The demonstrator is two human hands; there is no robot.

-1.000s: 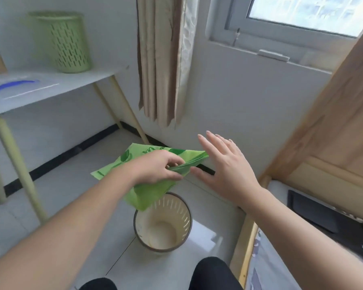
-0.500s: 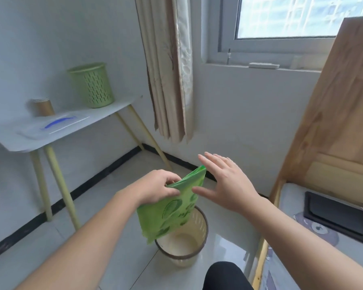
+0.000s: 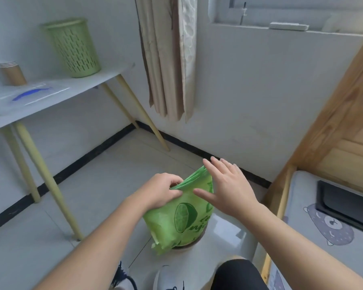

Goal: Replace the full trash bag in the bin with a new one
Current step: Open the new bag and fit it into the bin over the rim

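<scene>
A green plastic trash bag point(image 3: 176, 222) printed with a lime picture hangs flat over the beige bin point(image 3: 194, 241), which it almost wholly hides; only a strip of the bin's rim shows under it. My left hand point(image 3: 164, 191) pinches the bag's top edge. My right hand point(image 3: 226, 189) is spread flat with its fingers apart, thumb and palm against the bag's upper right side, holding nothing.
A white table point(image 3: 50, 95) on yellow legs stands at the left with a green basket point(image 3: 71, 48), paper cups point(image 3: 10, 72) and a clear sleeve. A curtain point(image 3: 168, 57) hangs at the back wall. A wooden bed frame point(image 3: 331, 126) and mattress fill the right. My shoes and knee are below.
The bag has swung from lying flat to hanging straight down over the bin, hiding the bin's opening. My right hand stays spread beside it.
</scene>
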